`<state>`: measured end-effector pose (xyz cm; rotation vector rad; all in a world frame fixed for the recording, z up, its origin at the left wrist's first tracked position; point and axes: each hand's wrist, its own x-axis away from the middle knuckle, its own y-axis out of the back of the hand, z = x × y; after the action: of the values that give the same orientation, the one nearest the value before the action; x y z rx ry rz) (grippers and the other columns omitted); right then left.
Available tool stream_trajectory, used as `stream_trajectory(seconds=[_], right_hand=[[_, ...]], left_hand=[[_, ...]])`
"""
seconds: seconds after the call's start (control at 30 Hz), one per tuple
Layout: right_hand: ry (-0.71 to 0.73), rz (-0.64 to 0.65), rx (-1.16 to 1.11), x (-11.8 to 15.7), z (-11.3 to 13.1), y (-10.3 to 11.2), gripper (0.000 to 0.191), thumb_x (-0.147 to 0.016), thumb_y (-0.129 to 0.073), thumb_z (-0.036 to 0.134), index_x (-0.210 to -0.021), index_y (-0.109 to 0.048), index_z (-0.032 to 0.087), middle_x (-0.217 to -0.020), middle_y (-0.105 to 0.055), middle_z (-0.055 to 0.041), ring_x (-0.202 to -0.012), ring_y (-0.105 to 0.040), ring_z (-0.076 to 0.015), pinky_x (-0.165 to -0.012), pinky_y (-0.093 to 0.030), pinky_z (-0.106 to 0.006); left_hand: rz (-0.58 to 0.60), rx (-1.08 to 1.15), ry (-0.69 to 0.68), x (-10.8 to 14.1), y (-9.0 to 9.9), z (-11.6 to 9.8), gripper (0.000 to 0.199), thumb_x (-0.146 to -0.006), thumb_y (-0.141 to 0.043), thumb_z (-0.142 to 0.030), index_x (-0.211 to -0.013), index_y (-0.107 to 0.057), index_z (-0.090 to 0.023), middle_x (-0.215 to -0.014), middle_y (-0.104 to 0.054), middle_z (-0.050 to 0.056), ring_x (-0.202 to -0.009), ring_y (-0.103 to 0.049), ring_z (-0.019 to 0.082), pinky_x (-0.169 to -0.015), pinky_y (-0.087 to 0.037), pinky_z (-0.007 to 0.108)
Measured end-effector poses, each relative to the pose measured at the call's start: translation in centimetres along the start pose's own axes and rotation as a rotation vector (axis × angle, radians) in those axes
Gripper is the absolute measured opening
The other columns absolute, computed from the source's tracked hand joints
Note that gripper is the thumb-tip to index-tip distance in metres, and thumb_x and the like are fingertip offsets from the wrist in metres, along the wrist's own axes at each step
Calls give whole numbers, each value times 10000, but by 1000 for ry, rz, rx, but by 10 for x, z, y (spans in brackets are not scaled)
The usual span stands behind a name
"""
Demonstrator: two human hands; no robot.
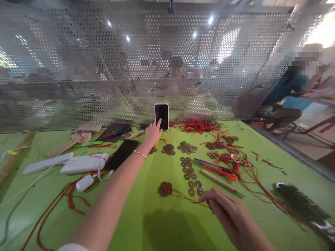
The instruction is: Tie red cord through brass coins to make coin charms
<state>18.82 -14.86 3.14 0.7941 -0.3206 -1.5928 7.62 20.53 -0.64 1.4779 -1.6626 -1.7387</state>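
Note:
My left hand [154, 131] reaches far forward, one finger touching the dark screen of an upright phone [162, 116] that leans by the mesh panel. Its other fingers are loosely bent and hold nothing. At the lower right, my right hand [222, 202] pinches the red cord [184, 198] between thumb and fingers. The cord runs left to a cluster of round coins tied with red thread [165, 189], lying flat on the green table [125, 223]. Loose coins [187, 167] with center holes lie in groups beyond the right hand.
Right of the coins lie a utility knife [213, 165], a thin awl [220, 181], tied coin pieces [232, 157] and a black brush [300, 202]. A white power bank [83, 164] and cables are at left. A person [290, 83] sits beyond the right edge.

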Motion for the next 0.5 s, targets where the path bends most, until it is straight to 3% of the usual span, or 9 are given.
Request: stream_trajectory(seconds=[0.2,0.37,0.5], right_hand=[[18,13,-20,0,-2,-4,214,-936,-320,206,-950,-532,228,-757,-589,-16,-607,-539,-115,-568,-420,-184],[35,46,47,1,-13,-10,231,-917,-306,178,-915,-536,194,-743,-595,-40,-576,-552,-113,-531,-437,-177],[95,62,107,2,-22,-12,243,-877,-307,89,-912,-524,191,-735,-602,-36,-581,-574,-107,-532,-450,-167]], left_hand=[[-175,173,249,-26,-24,-8,807,-752,-670,-308,-1349,-229,7,-1217,-470,257,-1146,-475,333,-943,-413,394],[-325,288,415,-43,-49,-32,989,-642,-760,-386,-1356,-191,-6,-1247,-433,270,-1183,-435,367,-956,-407,440],[-412,323,480,-46,-59,-41,754,-756,-667,-342,-1348,-266,-102,-1312,-396,205,-1204,-412,342,-951,-398,489]])
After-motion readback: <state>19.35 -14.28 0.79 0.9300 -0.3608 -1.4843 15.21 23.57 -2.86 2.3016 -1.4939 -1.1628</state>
